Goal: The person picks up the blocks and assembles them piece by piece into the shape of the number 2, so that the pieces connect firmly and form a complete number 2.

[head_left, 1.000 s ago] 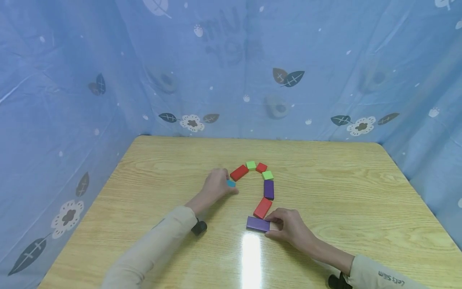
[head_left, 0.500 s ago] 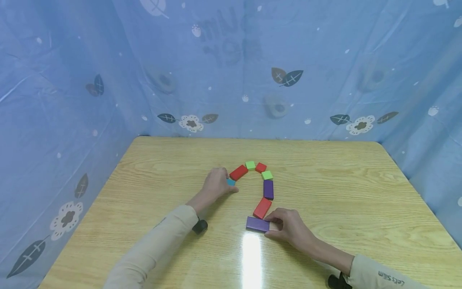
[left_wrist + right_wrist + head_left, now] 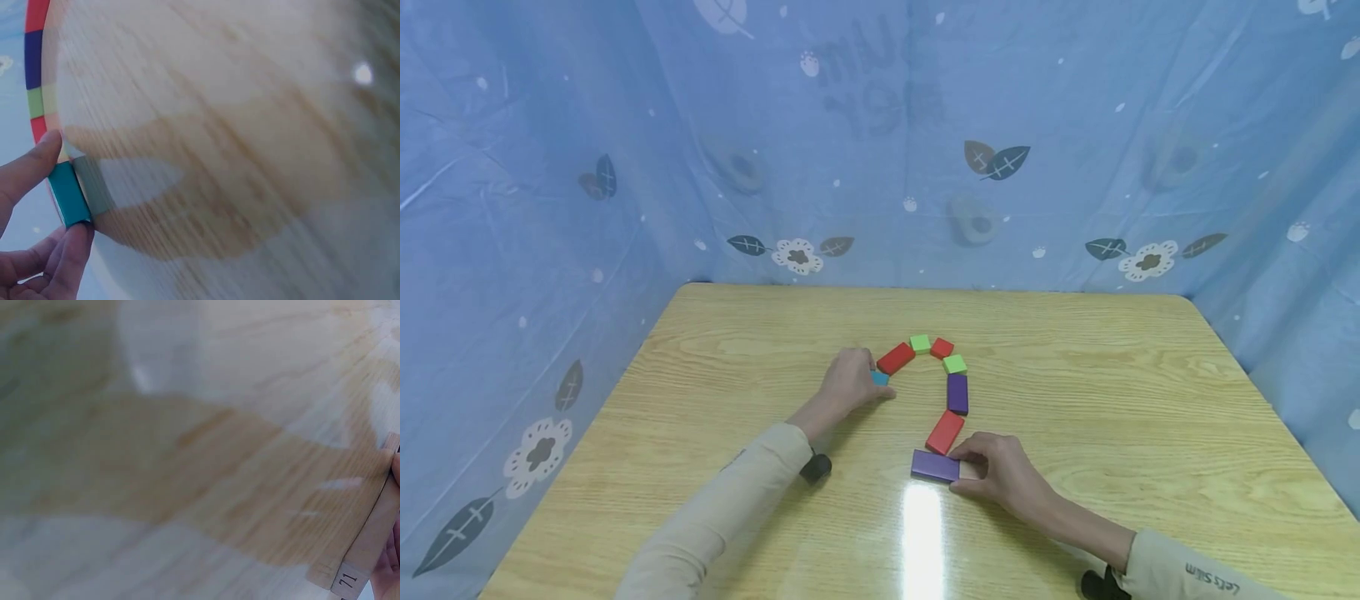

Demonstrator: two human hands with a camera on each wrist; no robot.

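Observation:
My left hand [image 3: 848,383] pinches a small blue block [image 3: 70,195] between thumb and fingers, at the left end of a curved row of blocks. Beside it lies a long red block [image 3: 897,359]. At the near end of the row my right hand [image 3: 1002,473] grips a bare wooden block [image 3: 971,470] by its sides. Its end face [image 3: 348,580] bears the number 71 in the right wrist view. A purple block [image 3: 936,466] adjoins it on the left, just below a tilted red block [image 3: 945,432]. Fingers partly cover both held blocks.
The curve continues through a green block [image 3: 920,344], a small red block [image 3: 942,348], another green block [image 3: 955,364] and an upright-lying purple block [image 3: 957,393]. They lie on a glossy wooden table [image 3: 1112,392]. Behind it hangs a blue patterned curtain [image 3: 880,167].

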